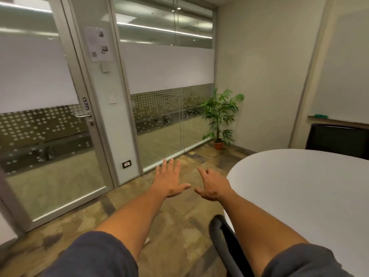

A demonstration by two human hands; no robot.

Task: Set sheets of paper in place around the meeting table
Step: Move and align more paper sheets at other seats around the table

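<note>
The round white meeting table (299,196) fills the right side of the view, and its visible top is bare. No loose sheet of paper shows anywhere. Both of my arms reach forward over the floor, left of the table's edge. My left hand (168,179) is flat with its fingers spread and holds nothing. My right hand (211,185) is beside it, index finger and thumb out, the other fingers partly curled, also holding nothing.
A dark chair back (225,242) stands at the table's near edge under my right arm. Another black chair (337,139) sits at the far side. A potted plant (219,118) occupies the corner. A glass door (50,116) and glass wall are to the left.
</note>
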